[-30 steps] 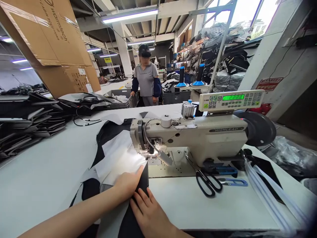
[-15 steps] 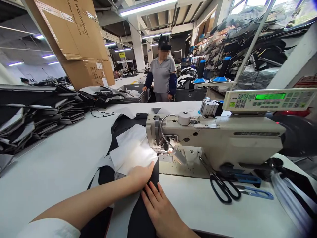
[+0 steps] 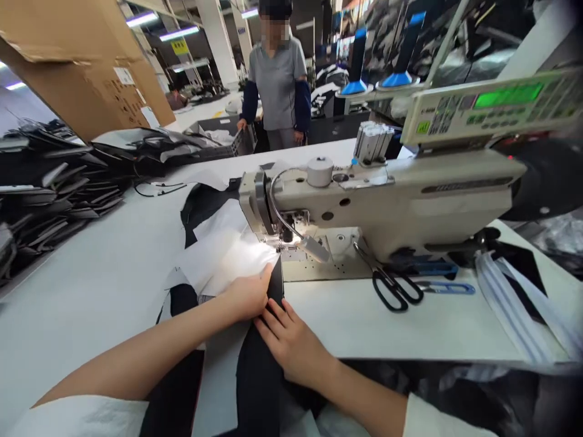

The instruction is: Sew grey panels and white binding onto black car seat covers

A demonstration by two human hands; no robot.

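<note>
2 bare hands rest on layered material at a sewing machine [image 3: 396, 200]. The left hand [image 3: 246, 296] lies on a white sheet [image 3: 218, 258], 1 digit stretched toward the lit needle area [image 3: 279, 244] just ahead; its other fingers are hidden, so whether it pinches cannot be told. The right hand [image 3: 298, 349], just beside and nearer the wearer, lies flat on dark fabric [image 3: 259, 379], fingers extended and slightly spread. Right of both hands, black-handled scissors [image 3: 395, 291] and blue snips [image 3: 449, 287] lie on the white desk [image 3: 337, 325]. Beyond the hands stands 1 person [image 3: 277, 79]. Holding these layers well likely calls for light, even pressure, the edge straight and unpuckered, and the outstretched digit clear of the needle.
</note>
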